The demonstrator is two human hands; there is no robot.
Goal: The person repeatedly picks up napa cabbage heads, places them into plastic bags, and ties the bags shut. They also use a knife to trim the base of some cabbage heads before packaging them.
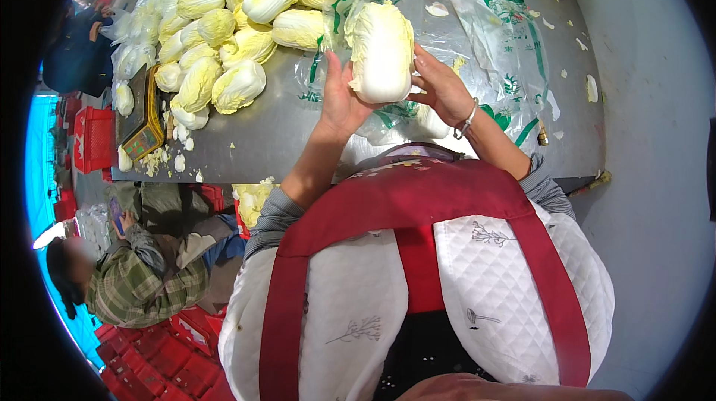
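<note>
Between my two hands is a napa cabbage (383, 54), its white base towards me, above clear plastic bags (486, 26) with green and red print. My left hand (342, 96) supports it from the left and below, palm up. My right hand (442, 85) touches its right side with the fingers. Under my right hand another cabbage (432, 121) shows partly through the plastic. A heap of napa cabbages (224, 37) lies at the left of the metal table (268, 146). Near the table's right front lies a small knife handle (542, 134), it seems.
A scale (146, 121) stands at the table's left edge beside cabbage scraps (154, 160). Bagged cabbages (134, 37) lie behind it. A seated person (145, 283) holds a phone at lower left, near red crates (162, 367). Another person (78, 54) stands at upper left.
</note>
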